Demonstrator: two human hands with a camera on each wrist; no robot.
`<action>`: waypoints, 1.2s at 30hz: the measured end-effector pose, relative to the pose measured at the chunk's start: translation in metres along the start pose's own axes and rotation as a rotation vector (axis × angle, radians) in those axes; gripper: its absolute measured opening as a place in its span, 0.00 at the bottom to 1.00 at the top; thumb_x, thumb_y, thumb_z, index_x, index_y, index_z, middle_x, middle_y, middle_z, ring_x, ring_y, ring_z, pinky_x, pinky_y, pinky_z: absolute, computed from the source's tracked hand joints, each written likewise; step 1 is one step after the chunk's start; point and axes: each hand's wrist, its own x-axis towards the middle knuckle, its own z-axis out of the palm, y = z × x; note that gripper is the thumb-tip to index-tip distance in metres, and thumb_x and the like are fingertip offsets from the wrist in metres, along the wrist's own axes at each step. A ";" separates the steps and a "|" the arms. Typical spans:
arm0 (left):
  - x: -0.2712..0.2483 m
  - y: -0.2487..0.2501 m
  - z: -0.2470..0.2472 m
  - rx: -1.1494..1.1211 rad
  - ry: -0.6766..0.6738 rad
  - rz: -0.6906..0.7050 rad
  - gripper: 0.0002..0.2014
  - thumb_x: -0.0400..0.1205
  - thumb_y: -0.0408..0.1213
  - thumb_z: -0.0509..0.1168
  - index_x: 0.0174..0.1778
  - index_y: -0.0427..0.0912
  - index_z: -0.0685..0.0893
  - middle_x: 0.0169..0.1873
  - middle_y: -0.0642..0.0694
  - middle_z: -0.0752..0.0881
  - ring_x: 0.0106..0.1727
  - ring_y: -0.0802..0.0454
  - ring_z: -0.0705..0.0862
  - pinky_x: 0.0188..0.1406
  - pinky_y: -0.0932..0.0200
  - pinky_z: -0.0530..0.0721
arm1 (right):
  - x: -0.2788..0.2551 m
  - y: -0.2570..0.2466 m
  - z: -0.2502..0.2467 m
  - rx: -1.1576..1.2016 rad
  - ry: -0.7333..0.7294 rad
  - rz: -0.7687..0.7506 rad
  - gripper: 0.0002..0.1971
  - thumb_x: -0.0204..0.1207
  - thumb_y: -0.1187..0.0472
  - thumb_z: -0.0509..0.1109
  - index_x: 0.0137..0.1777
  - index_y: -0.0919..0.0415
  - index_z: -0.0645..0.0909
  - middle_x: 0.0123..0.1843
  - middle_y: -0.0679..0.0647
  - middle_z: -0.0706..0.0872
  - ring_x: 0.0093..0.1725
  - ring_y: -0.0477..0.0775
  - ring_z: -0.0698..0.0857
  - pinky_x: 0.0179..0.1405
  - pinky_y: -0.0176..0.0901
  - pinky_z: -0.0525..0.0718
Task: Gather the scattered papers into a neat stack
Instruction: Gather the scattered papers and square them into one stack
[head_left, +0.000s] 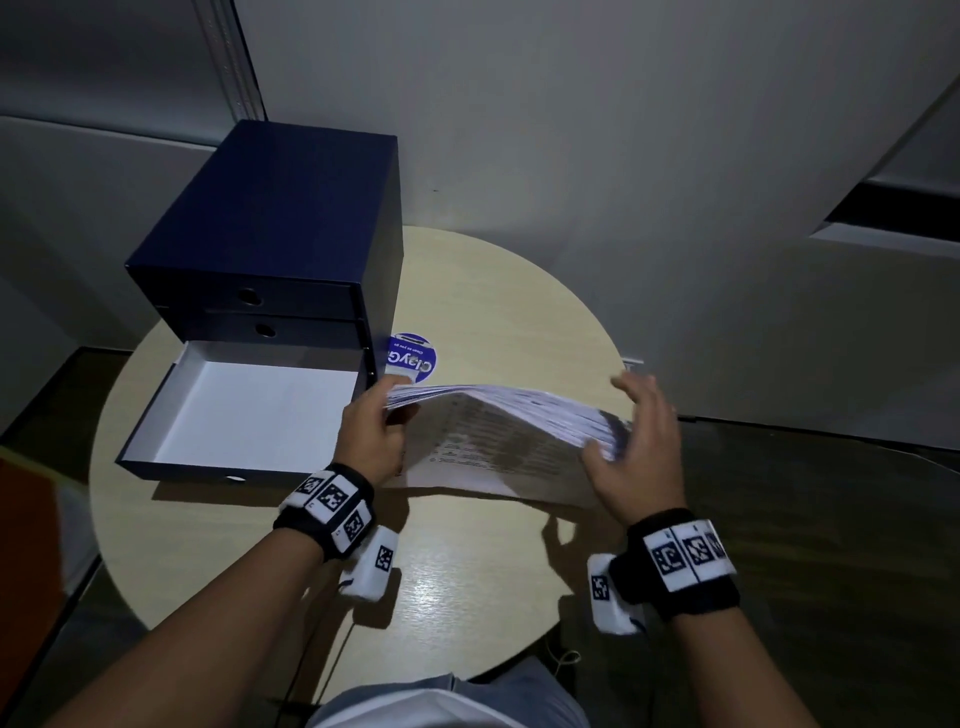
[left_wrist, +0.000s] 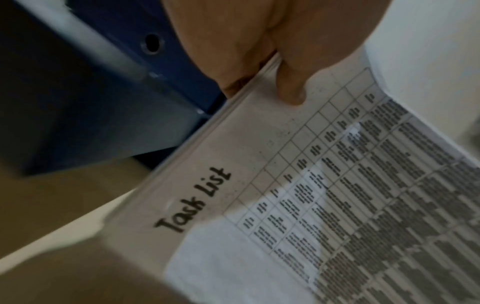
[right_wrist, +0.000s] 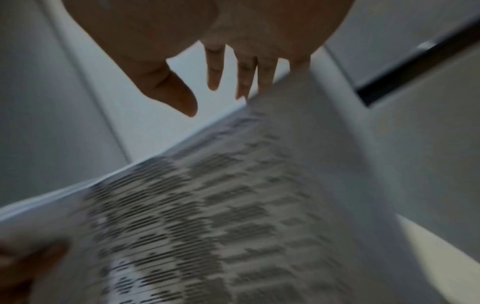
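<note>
Both wrists frame the papers (head_left: 498, 441), held above the table (head_left: 467, 571) at twelve o'clock: left hand (head_left: 371, 436) pinches one edge, right hand (head_left: 636, 447) spread flat against the other. Light, floppy, slippery; grip both edges.

I read this as an office corner. A navy cardboard drawer cabinet (head_left: 270, 244) stands on a small round pale-wood table (head_left: 467, 561), its bottom drawer (head_left: 244, 415) pulled open. The sheets (left_wrist: 324, 195) carry a printed table headed "Task List". Plain grey partition walls (head_left: 623, 130) behind.
</note>
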 end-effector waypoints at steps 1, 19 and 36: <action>0.003 0.012 0.001 0.056 0.018 0.097 0.20 0.75 0.17 0.67 0.57 0.42 0.85 0.49 0.47 0.89 0.50 0.49 0.86 0.48 0.61 0.82 | 0.007 -0.017 0.002 -0.149 -0.023 -0.120 0.35 0.70 0.55 0.73 0.77 0.48 0.64 0.81 0.49 0.65 0.83 0.51 0.59 0.84 0.62 0.55; 0.027 0.080 -0.039 -0.741 -0.177 -0.135 0.18 0.79 0.37 0.72 0.62 0.40 0.78 0.47 0.50 0.92 0.45 0.57 0.91 0.44 0.63 0.88 | 0.039 -0.045 -0.023 0.754 -0.041 0.108 0.13 0.78 0.67 0.72 0.61 0.62 0.82 0.56 0.55 0.91 0.58 0.54 0.89 0.60 0.54 0.86; -0.006 0.061 -0.017 -0.512 -0.031 0.026 0.30 0.73 0.52 0.71 0.67 0.47 0.69 0.63 0.41 0.80 0.61 0.46 0.83 0.58 0.50 0.84 | 0.000 -0.039 0.011 0.827 0.079 0.120 0.33 0.67 0.58 0.76 0.71 0.55 0.66 0.63 0.60 0.81 0.63 0.57 0.83 0.61 0.59 0.84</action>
